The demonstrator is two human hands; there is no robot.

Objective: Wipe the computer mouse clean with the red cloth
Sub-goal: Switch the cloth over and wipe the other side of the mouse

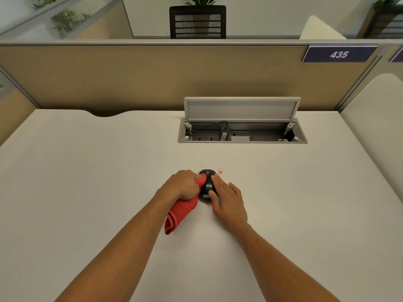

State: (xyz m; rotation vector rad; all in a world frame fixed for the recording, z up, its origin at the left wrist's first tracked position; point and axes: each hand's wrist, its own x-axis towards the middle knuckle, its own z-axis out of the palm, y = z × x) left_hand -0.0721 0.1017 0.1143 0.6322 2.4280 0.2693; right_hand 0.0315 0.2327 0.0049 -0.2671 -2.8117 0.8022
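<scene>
Both bare forearms reach up from the bottom edge across the pale desk [87, 182], and between them trails the loose tail of the red cloth [180, 211], soft, limp and folded on itself where it lies on the desktop. Its upper end is bunched inside the left hand [185, 185], whose fingers are curled tight around it, pressing a wad of fabric against the left flank of the black computer mouse [206, 185]. On the other side the right hand [227, 203] rests spread and fairly flat, thumb and forefinger touching the mouse's right side and rear to pin it rather than closing round it. I judge the mouse light, hard and smooth-shelled, so it would likely skate on the desk under a firm wipe; bracing it low on both flanks, away from the buttons and wheel, looks the safest hold. Small tan crumbs [219, 171] lie on the desk just beyond and right of the mouse. Farther back sits an open cable tray [242, 132] with its lid raised, then a beige partition [130, 77] bearing a sign reading 435.
</scene>
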